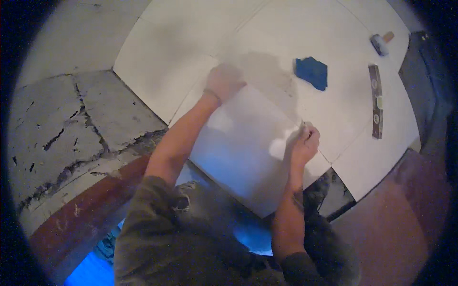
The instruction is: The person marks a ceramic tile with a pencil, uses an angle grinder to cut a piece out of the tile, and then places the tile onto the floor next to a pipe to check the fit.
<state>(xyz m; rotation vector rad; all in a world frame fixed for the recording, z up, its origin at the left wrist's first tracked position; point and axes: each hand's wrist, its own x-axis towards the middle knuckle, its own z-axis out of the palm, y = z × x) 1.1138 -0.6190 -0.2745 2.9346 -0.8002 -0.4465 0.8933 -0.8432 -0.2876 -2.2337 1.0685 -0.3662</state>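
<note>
A pale square tile (248, 148) lies in front of me, its near corner close to my body. At its far left corner rests my left hand (225, 82), a thumb pointing right along the edge; the other fingers are blurred, so I cannot tell how they are bent. By the tile's right edge, my right hand (306, 142) is closed in a pinch. A tiny pale bit may show at its fingertips, too small to name. Beyond the right hand, a dark blue cloth-like piece (311, 73) with ragged edges lies on the pale tiled floor (281, 28).
A spirit level (376, 101) lies on the right, with a mallet (381, 44) beyond it. Cracked grey concrete (52, 114) and a reddish-brown ledge (90, 200) are at left. A dark gap (329, 193) opens at the tiles' edge, near my right forearm.
</note>
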